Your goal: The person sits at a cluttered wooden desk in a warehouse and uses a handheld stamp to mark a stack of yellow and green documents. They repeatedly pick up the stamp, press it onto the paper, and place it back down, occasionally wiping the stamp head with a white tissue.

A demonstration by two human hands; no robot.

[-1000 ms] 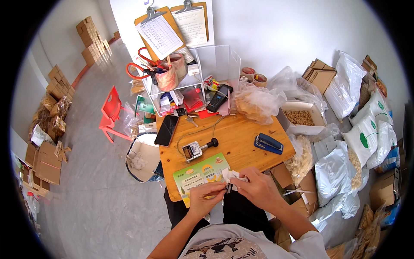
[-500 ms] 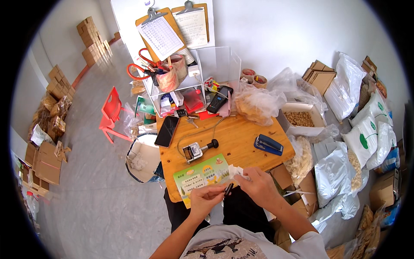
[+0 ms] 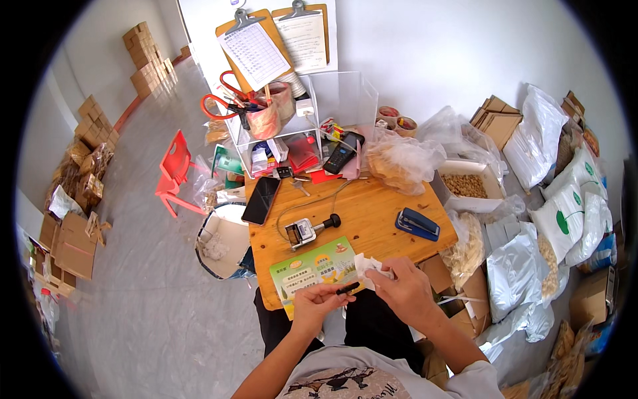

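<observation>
Left hand point(image 3: 315, 306): thumb and fingertips pinched a small black bar-shaped piece point(image 3: 347, 288) by its near-left end. Right hand point(image 3: 407, 290): thumb and fingers pressed together on a crumpled white tissue-like wad point(image 3: 369, 267).

Reference: the green-and-yellow printed sheet point(image 3: 312, 267) on the brown wooden table point(image 3: 382, 207). The black piece appeared at the sheet's near-right corner; height above it could not be judged. Its long axis ran out rightward from the left fingertips, slanting slightly away from the body, free end toward the wad. The left hand was the nearer, being in contact; the wad sat just beside the free end, touching or not unclear.

Beyond the sheet: silver-and-black hand stamp point(image 3: 312, 231). Right of and beyond it: dark blue stapler point(image 3: 417, 224).

Versus half a second earlier: the piece, steeper then, had turned flatter, showing more of its length. Both grips were unchanged.
</observation>
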